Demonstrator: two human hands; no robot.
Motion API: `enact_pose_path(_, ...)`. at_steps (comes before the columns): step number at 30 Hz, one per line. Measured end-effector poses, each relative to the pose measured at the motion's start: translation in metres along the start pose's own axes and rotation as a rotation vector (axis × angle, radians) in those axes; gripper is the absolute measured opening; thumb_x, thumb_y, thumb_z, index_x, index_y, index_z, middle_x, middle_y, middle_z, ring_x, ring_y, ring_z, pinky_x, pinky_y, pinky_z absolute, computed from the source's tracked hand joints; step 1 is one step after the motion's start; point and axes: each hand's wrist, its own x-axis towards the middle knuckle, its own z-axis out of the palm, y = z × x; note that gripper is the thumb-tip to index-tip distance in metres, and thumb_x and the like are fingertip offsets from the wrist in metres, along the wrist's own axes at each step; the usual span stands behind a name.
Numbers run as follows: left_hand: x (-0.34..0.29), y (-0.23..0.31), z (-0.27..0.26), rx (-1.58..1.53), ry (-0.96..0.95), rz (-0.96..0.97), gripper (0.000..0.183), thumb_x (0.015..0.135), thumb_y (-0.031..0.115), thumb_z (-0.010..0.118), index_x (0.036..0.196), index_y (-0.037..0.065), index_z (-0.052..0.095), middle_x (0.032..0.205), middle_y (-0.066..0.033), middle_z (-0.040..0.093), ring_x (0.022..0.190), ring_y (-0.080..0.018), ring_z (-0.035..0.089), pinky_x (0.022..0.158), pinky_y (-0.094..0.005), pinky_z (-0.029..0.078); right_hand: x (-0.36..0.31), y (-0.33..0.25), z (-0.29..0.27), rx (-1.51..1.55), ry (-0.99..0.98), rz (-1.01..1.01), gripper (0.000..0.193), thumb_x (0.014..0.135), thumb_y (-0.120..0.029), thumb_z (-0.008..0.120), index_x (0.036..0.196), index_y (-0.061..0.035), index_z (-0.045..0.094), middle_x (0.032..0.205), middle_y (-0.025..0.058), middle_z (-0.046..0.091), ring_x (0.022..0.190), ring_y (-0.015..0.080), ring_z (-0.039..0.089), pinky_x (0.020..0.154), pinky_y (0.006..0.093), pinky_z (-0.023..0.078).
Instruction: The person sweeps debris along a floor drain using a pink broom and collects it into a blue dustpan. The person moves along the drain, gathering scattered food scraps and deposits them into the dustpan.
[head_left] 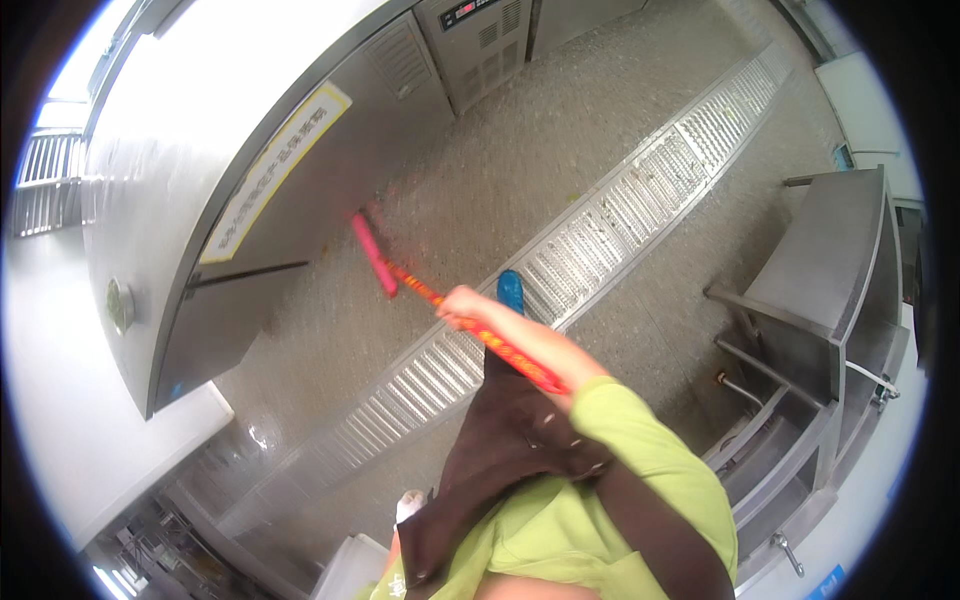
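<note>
Long-handled tool (pixel 420 288) | pink bar head (pixel 374 256) | red-yellow handle (pixel 508 355) | held aslant

Yellow-edged sign (pixel 278 172): running lengthwise along the front of the steel counter (pixel 160 200), carrying one row of dark characters, blurring past reading.
Red display (pixel 466 10): glowing on the vented steel unit (pixel 487 50) standing just beside the steel counter, showing red marks too small to make out.
Red handle (pixel 515 358): slanting toward the front of the steel counter, bearing a row of yellow characters, smearing beyond reading.
Blue sticker (pixel 177 388): sitting low on the front of the steel counter, near its end, showing too small for reading.
Blue label (pixel 828 583): lying on the white surface (pixel 850 530) well apart from the steel counter, showing pale, unreadable marks.
</note>
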Motion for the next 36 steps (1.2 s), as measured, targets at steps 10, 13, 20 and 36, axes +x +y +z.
enact_pose_path(10, 0.029, 0.169, 0.016, -0.531, -0.150, -0.137, 0.023, 0.079, 0.020, 0.046, 0.096, 0.004, 0.044, 0.066, -0.0117, 0.054, 0.047, -0.0180, 0.051, 0.041, -0.0289, 0.044, -0.006, -0.111, -0.181, 0.234, -0.080, -0.033, 0.030, 0.077, -0.011, 0.050, 0.051, -0.0103, 0.036, 0.044, -0.0024, 0.036, 0.033, 0.0077, 0.032, 0.032, 0.0231, 0.025)
enact_pose_path(13, 0.037, 0.201, 0.023, -0.447, -0.182, -0.121, 0.023, 0.080, 0.020, 0.045, 0.097, 0.004, 0.045, 0.067, -0.0108, 0.055, 0.049, -0.0174, 0.052, 0.043, -0.0288, 0.045, -0.095, -0.109, -0.269, 0.344, 0.200, 0.065, 0.027, 0.080, -0.012, 0.043, 0.055, -0.0109, 0.035, 0.043, -0.0038, 0.033, 0.030, 0.0065, 0.029, 0.028, 0.0199, 0.022)
enact_pose_path(20, 0.052, 0.254, 0.029, -0.383, -0.158, -0.024, 0.023, 0.080, 0.019, 0.044, 0.096, 0.003, 0.045, 0.066, -0.0115, 0.054, 0.046, -0.0175, 0.051, 0.041, -0.0287, 0.045, -0.191, -0.082, -0.309, 0.357, 0.333, 0.012, 0.017, 0.076, -0.005, 0.047, 0.063, -0.0076, 0.035, 0.048, -0.0019, 0.033, 0.036, 0.0048, 0.030, 0.028, 0.0202, 0.023)
enact_pose_path(36, -0.054, 0.269, 0.156, -0.118, -0.075, -0.165, 0.030, 0.079, 0.016, 0.042, 0.107, 0.004, 0.040, 0.074, -0.0124, 0.054, 0.052, -0.0205, 0.055, 0.041, -0.0335, 0.048, -0.301, 0.005, -0.439, 0.362, 0.493, 0.071, 0.010, 0.068, 0.001, 0.053, 0.062, -0.0004, 0.045, 0.049, 0.0037, 0.042, 0.034, 0.0116, 0.038, 0.029, 0.0261, 0.031)
